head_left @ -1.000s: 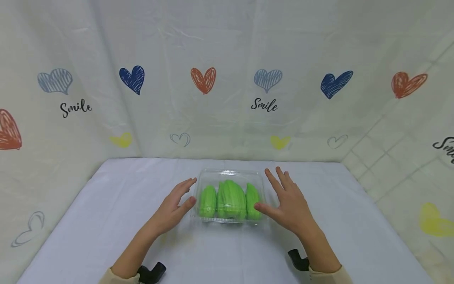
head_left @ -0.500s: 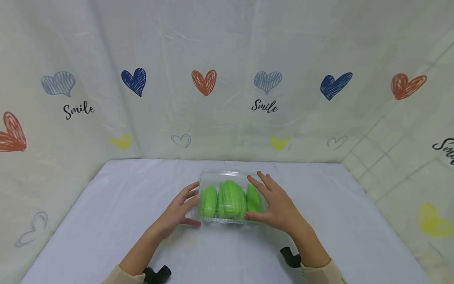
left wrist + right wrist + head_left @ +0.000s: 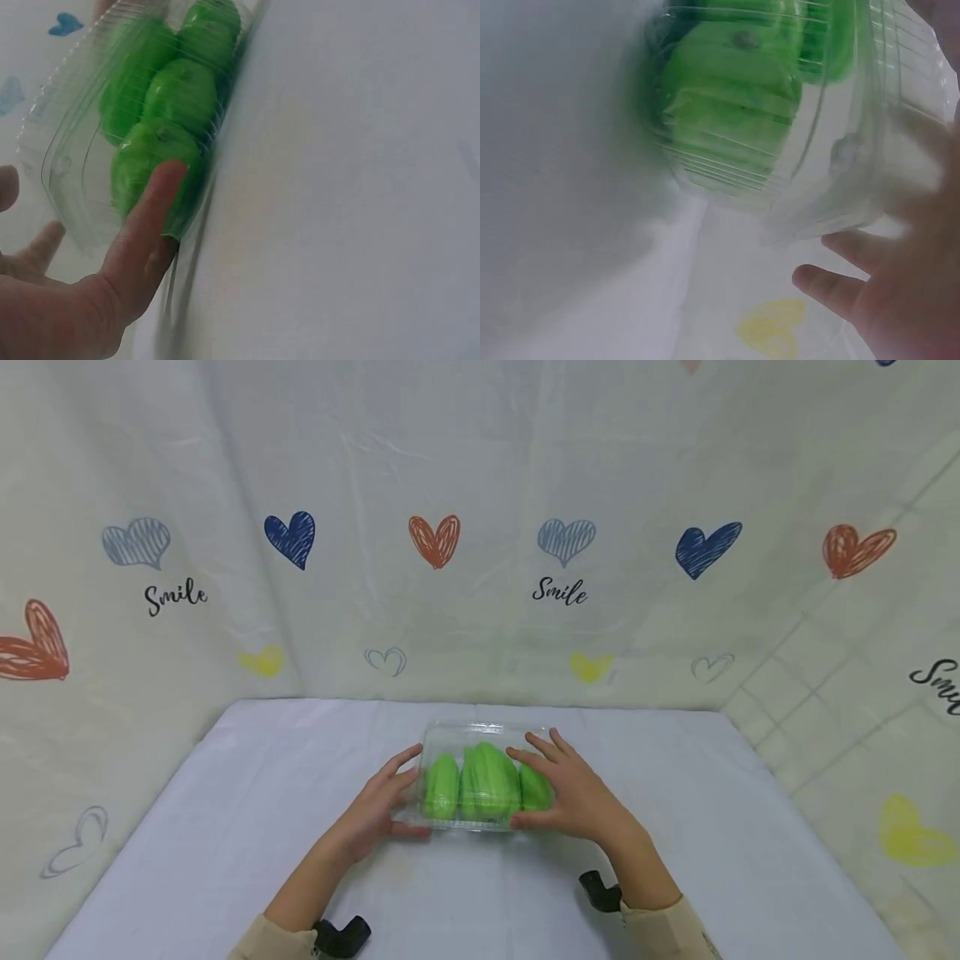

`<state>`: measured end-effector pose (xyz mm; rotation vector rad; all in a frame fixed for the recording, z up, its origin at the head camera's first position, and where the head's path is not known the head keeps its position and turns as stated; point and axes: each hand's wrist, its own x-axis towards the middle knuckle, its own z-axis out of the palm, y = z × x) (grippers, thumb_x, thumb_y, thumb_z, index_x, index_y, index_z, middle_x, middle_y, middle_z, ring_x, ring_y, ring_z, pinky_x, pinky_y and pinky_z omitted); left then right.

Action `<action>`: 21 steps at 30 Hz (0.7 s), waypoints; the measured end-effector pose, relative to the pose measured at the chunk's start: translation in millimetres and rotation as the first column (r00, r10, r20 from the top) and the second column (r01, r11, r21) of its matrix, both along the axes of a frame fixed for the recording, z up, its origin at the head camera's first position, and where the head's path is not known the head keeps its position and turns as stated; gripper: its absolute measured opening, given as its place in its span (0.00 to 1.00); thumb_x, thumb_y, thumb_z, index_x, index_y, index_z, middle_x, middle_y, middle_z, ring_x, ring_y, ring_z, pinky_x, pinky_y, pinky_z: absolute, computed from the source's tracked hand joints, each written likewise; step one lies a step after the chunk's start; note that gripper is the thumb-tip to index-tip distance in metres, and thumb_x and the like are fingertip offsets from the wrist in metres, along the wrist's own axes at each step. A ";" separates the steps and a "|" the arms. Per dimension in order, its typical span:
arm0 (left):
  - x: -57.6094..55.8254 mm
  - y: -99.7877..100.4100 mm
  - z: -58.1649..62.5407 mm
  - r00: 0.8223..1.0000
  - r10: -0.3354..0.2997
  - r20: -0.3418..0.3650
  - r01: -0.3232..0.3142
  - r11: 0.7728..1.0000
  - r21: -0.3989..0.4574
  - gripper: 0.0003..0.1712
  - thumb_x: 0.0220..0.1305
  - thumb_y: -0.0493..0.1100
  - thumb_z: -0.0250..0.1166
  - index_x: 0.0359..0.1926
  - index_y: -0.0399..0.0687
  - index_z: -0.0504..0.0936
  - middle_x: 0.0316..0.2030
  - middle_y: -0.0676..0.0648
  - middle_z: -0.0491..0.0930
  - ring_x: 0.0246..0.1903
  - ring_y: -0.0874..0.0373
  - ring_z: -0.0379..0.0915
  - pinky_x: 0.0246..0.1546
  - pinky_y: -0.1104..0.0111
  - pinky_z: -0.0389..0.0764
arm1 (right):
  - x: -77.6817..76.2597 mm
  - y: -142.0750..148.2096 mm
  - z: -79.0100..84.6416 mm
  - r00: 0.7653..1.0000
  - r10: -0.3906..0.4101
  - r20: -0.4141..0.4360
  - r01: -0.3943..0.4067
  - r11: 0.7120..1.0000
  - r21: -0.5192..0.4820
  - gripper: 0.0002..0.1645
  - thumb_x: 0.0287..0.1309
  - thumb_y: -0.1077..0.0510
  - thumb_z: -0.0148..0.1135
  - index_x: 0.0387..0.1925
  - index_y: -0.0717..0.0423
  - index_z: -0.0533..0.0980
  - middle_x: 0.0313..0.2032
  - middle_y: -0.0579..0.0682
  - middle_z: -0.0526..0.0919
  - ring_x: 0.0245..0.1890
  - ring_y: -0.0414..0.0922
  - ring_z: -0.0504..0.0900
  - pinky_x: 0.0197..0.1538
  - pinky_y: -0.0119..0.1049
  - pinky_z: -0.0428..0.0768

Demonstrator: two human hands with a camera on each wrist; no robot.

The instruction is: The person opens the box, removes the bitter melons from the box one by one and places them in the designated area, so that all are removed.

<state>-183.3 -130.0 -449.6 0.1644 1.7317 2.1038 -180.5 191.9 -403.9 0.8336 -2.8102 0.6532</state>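
A clear plastic clamshell box point(image 3: 457, 735) with a ribbed surface sits on the white cloth, holding several long, rounded green pieces point(image 3: 489, 785) that look like fruit or vegetables. At its left end is my left hand point(image 3: 367, 818), fingers spread along the side and one digit low at the front corner. The left wrist view has that hand's extended digit overlapping the box's lower side. Over the right end reaches my right hand point(image 3: 577, 797), thumb at the front edge and fingers spread over the lid. In the right wrist view, fingertips point(image 3: 810, 277) extend past the box's corner.
White cloth point(image 3: 510, 893) covers the table. Behind it hangs a pale curtain point(image 3: 480, 460) printed with hearts and "Smile". Black angled pieces stick out at both wrists, a left one point(image 3: 343, 937) and a right one point(image 3: 598, 892), beside the beige sleeves point(image 3: 667, 931).
Both hands have closed in on the box from its two sides. The right hand has moved left over the lid, its thumb coming to the front edge. The box stays about where it was.
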 end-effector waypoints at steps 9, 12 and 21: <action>-2.5 -8.2 -12.7 1.000 0.004 0.017 -0.004 1.000 0.005 0.35 0.74 0.52 0.55 0.77 0.56 0.55 0.75 0.38 0.52 0.71 0.30 0.53 0.45 0.43 0.82 | 3.0 -0.3 1.4 0.999 0.000 0.036 0.000 1.000 -0.006 0.50 0.41 0.32 0.76 0.68 0.38 0.72 0.74 0.52 0.62 0.76 0.66 0.47 0.63 0.71 0.64; -2.3 -9.8 -16.7 1.000 -0.002 0.009 0.002 1.000 0.001 0.36 0.74 0.51 0.56 0.77 0.55 0.55 0.73 0.38 0.55 0.70 0.33 0.56 0.45 0.44 0.82 | 5.1 -0.1 0.4 1.000 0.004 0.024 -0.004 1.000 -0.005 0.50 0.42 0.33 0.76 0.68 0.39 0.72 0.74 0.53 0.62 0.76 0.66 0.48 0.64 0.71 0.62; -3.8 -8.4 -15.4 1.000 0.005 -0.023 -0.006 1.000 -0.012 0.35 0.75 0.48 0.56 0.77 0.54 0.55 0.72 0.35 0.55 0.67 0.35 0.60 0.45 0.44 0.82 | 4.7 0.3 6.5 0.999 0.031 -0.033 -0.031 1.000 -0.003 0.50 0.42 0.35 0.77 0.69 0.41 0.71 0.74 0.54 0.62 0.75 0.68 0.49 0.64 0.70 0.62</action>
